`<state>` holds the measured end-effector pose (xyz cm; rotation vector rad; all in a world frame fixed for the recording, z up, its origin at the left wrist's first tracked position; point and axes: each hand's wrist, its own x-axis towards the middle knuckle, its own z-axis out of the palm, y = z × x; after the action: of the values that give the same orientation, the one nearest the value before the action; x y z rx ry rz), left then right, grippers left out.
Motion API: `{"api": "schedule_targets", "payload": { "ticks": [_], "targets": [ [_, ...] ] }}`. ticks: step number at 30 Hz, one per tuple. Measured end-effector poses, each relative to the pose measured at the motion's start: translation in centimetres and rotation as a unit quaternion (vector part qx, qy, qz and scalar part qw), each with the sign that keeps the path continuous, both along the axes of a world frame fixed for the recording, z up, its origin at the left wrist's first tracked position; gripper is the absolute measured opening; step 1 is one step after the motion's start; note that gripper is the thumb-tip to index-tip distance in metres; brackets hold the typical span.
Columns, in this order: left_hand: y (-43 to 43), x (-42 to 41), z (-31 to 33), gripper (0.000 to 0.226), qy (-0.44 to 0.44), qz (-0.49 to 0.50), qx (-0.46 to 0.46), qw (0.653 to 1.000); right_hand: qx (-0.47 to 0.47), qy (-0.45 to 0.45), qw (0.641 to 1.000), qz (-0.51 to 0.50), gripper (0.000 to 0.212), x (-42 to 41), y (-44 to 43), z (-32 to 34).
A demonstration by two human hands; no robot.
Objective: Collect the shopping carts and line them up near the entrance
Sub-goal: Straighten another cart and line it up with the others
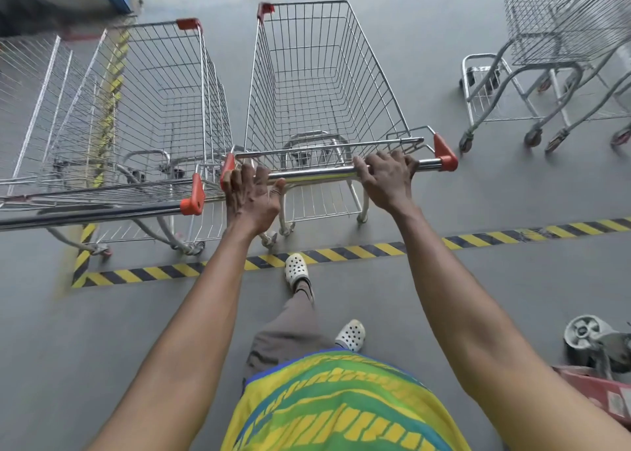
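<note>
Head view: right hand [387, 177] curled around the chrome handle [317, 174] of the middle shopping cart [321, 85], left hand [252, 194] fingers spread, resting loosely at its left end, beside the parked left cart [143, 109], beyond the striped floor tape [341, 252].

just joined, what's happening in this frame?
A person is at an empty shopping cart. The right hand grips its handle bar; the left hand rests on the bar with fingers spread. A parked cart stands just to its left, past the striped floor tape. More carts stand off to the right.
</note>
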<state>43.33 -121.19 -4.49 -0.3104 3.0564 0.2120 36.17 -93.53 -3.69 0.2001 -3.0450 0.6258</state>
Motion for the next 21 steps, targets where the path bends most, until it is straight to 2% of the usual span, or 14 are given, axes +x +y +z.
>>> {"api": "schedule_targets", "payload": {
  "ticks": [6, 8, 10, 11, 15, 21],
  "targets": [
    [1.1, -5.1, 1.2, 0.055, 0.005, -0.011, 0.007, 1.000, 0.011, -0.007, 1.000, -0.009, 0.052, -5.6, 0.6, 0.3],
    [0.8, -7.7, 1.2, 0.067, 0.002, -0.009, 0.003, 1.000, 0.013, 0.000, 1.000, -0.013, 0.052, -8.2, 0.2, 0.3],
    [0.2, -10.7, 1.3, 0.089, -0.011, -0.006, 0.008, 1.000, 0.009, 0.005, 1.000, -0.013, 0.052, -10.9, -0.3, 0.2],
    [-0.1, -12.4, 1.1, 0.092, -0.006, -0.008, 0.005, 1.000, 0.004, 0.007, 1.000, -0.014, 0.052, -12.4, -0.5, 0.1],
    [-1.4, -20.2, 0.4, 0.069, 0.005, -0.004, 0.004, 1.000, -0.005, -0.003, 1.000, -0.001, 0.052, -19.9, -1.5, 0.2],
    [-3.5, -32.4, 0.4, 0.061, 0.012, 0.003, 0.020, 1.000, -0.020, -0.051, 0.998, 0.022, 0.050, -32.6, -3.5, 0.7]
  ]
}}
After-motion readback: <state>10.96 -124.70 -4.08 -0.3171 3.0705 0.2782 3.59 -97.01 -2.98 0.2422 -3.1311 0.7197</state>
